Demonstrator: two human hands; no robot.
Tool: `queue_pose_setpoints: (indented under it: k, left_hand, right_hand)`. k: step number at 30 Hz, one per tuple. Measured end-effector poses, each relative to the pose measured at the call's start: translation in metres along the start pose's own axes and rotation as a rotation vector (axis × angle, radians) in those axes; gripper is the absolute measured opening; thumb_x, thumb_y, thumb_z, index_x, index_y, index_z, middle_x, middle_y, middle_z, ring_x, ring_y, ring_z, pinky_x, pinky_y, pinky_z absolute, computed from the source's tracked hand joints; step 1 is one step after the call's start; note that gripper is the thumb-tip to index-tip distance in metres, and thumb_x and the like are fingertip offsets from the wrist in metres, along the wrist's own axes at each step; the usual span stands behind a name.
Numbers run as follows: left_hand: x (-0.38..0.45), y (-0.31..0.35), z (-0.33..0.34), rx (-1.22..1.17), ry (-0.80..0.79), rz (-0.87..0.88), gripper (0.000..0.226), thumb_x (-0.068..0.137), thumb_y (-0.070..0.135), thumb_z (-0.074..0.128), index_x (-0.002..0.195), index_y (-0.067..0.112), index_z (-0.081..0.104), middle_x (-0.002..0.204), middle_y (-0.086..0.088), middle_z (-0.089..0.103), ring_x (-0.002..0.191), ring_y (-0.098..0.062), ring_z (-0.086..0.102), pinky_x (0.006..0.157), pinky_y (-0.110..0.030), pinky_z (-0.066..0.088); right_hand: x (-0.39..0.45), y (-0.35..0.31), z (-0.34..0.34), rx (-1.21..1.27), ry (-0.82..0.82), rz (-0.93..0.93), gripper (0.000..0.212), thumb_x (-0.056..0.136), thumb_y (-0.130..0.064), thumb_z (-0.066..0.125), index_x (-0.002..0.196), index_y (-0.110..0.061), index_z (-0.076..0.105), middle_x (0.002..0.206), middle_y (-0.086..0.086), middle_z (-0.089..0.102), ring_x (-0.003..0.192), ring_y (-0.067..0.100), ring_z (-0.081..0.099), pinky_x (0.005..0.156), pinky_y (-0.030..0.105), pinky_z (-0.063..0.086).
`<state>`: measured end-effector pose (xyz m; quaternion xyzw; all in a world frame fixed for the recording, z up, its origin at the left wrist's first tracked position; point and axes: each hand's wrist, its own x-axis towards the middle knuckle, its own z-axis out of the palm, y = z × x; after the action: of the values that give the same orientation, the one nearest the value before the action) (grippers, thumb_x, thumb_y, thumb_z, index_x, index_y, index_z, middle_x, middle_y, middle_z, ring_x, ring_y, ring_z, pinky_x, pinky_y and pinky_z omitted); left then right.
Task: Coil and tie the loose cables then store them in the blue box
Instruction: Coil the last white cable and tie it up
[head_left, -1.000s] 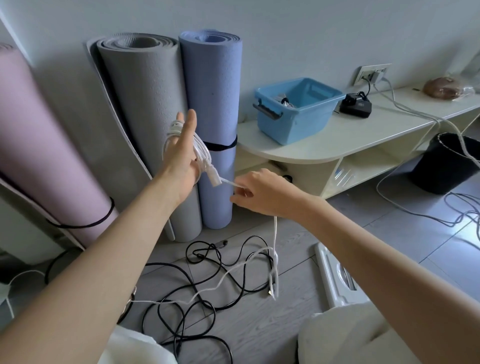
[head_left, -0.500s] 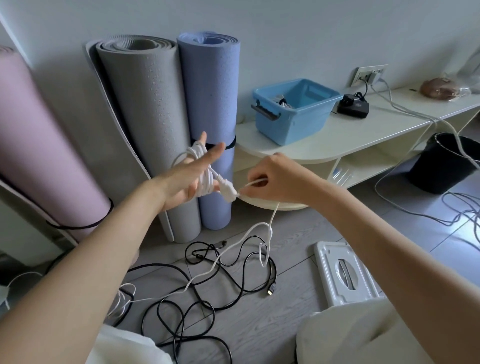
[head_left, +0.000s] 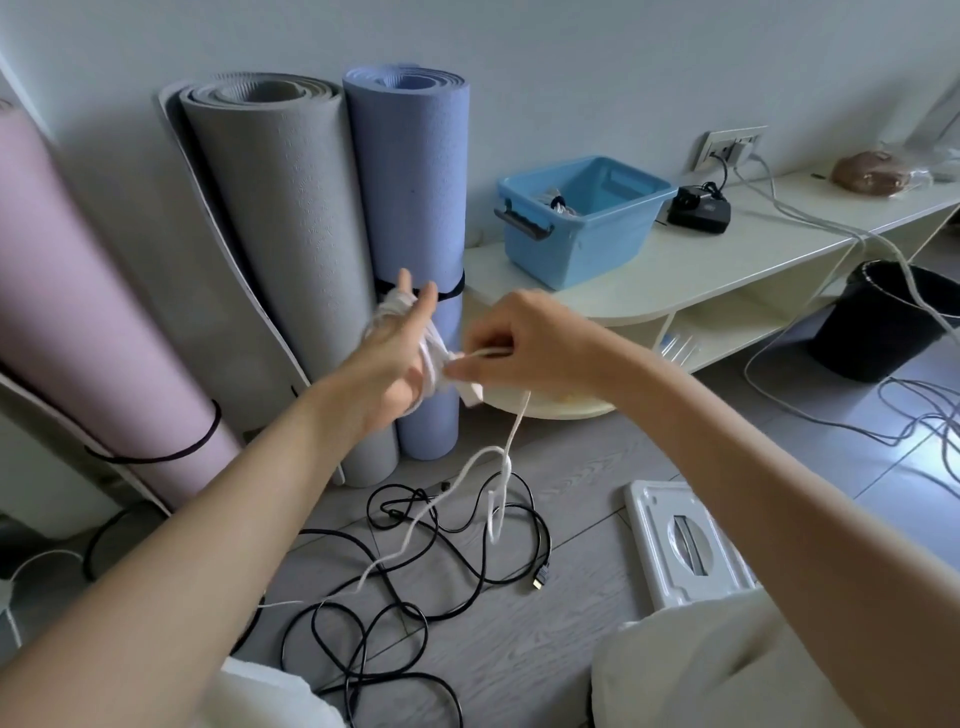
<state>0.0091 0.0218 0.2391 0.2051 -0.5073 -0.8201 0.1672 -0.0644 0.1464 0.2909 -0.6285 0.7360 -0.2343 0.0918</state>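
A white cable (head_left: 506, 457) is wound in several loops round my left hand (head_left: 396, 364), whose fingers point up and away, held straight. Its white plug hangs just below the loops. My right hand (head_left: 511, 343) pinches the free run of this cable right beside the loops; the rest trails down to the floor. A tangled black cable (head_left: 426, 566) lies loose on the floor below. The blue box (head_left: 582, 241) stands on the low white shelf, beyond my hands, with a coiled cable inside it.
Three rolled mats, pink (head_left: 78, 312), grey (head_left: 280, 234) and blue (head_left: 415, 197), lean on the wall behind my hands. A black charger (head_left: 698, 208) sits on the shelf (head_left: 727, 260). A black bin (head_left: 888, 322), grey cables and a white plastic lid (head_left: 685, 545) are on the floor at right.
My left hand has dropped and tilted forward with the coil on it. My right hand has come up close beside it, drawing the white cable off the floor.
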Motion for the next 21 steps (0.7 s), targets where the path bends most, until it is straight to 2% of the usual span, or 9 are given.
queue_pose_setpoints:
  k: [3,5,8,10,13,15,17,19,21]
  left_hand:
    - [-0.017,0.002,0.003,0.259,-0.459,-0.2,0.089,0.062,0.078,0.056,0.137,0.034,0.041,0.139,-0.01,0.05,0.101,-0.033,0.066,0.073,-0.034,0.057]
    - [-0.032,0.01,0.007,0.406,-0.655,-0.235,0.087,0.056,0.079,0.053,0.134,0.042,0.042,0.128,-0.003,0.061,0.085,-0.025,0.071,0.066,-0.02,0.054]
    - [-0.036,0.016,0.015,0.515,-0.596,-0.256,0.074,0.067,0.052,0.067,0.133,0.035,0.038,0.116,-0.001,0.068,0.061,-0.013,0.067,0.049,-0.014,0.046]
    - [-0.034,0.014,0.02,0.676,-0.49,-0.215,0.046,0.084,0.02,0.063,0.126,0.027,0.048,0.106,-0.003,0.071,0.05,-0.009,0.06,0.045,-0.014,0.042]
    - [-0.033,0.015,0.021,0.658,-0.531,-0.244,0.026,0.088,0.005,0.054,0.112,0.012,0.061,0.085,-0.004,0.07,0.036,-0.006,0.041,0.037,-0.013,0.03]
    - [-0.034,0.018,0.018,0.532,-0.678,-0.272,0.023,0.084,0.005,0.053,0.104,0.011,0.063,0.079,-0.004,0.07,0.031,-0.003,0.036,0.034,-0.013,0.025]
    - [-0.034,0.024,0.012,0.372,-0.797,-0.293,0.025,0.077,0.009,0.056,0.098,0.015,0.068,0.079,-0.005,0.069,0.029,-0.001,0.038,0.031,-0.012,0.026]
    - [-0.032,0.029,0.005,0.241,-0.826,-0.269,0.024,0.071,0.01,0.062,0.092,0.018,0.072,0.079,-0.005,0.068,0.03,0.001,0.042,0.029,-0.01,0.029]
    - [-0.03,0.033,0.0,0.147,-0.762,-0.237,0.018,0.07,0.007,0.064,0.084,0.015,0.073,0.073,-0.004,0.066,0.029,0.001,0.043,0.028,-0.008,0.03]
  right_hand:
    - [-0.001,0.009,-0.015,0.064,0.066,0.103,0.046,0.077,-0.03,0.074,0.051,-0.011,0.041,0.046,-0.007,0.024,0.045,0.009,0.022,0.045,0.02,0.018]
    - [-0.003,0.014,-0.02,0.125,0.068,0.156,0.049,0.076,-0.03,0.074,0.048,-0.011,0.039,0.042,-0.009,0.024,0.043,0.008,0.021,0.044,0.018,0.016]
    - [0.0,0.02,-0.021,0.078,0.115,0.194,0.056,0.081,-0.031,0.07,0.044,-0.015,0.031,0.039,-0.009,0.022,0.038,0.009,0.022,0.041,0.017,0.02]
    - [0.001,0.026,-0.017,-0.04,0.172,0.206,0.059,0.085,-0.03,0.066,0.042,-0.017,0.027,0.039,-0.007,0.02,0.038,0.011,0.024,0.042,0.02,0.022]
    - [0.004,0.034,-0.009,-0.057,0.222,0.221,0.052,0.088,-0.026,0.062,0.046,-0.016,0.032,0.043,-0.004,0.025,0.042,0.01,0.026,0.048,0.023,0.021]
    - [0.005,0.033,-0.002,0.144,0.202,0.221,0.034,0.09,-0.027,0.058,0.058,-0.018,0.051,0.053,-0.003,0.045,0.05,0.003,0.036,0.057,0.023,0.031]
    - [0.005,0.026,0.002,0.503,0.075,0.234,0.031,0.095,-0.033,0.049,0.069,-0.025,0.063,0.069,0.003,0.06,0.062,0.012,0.051,0.062,0.028,0.039]
    - [0.002,0.022,0.005,0.769,-0.064,0.263,0.051,0.093,-0.049,0.04,0.051,-0.026,0.058,0.059,0.014,0.051,0.047,0.019,0.041,0.048,0.029,0.028]
    - [0.002,0.019,0.004,0.913,-0.061,0.305,0.057,0.085,-0.06,0.041,0.044,-0.021,0.045,0.058,0.009,0.038,0.041,0.014,0.026,0.044,0.024,0.017]
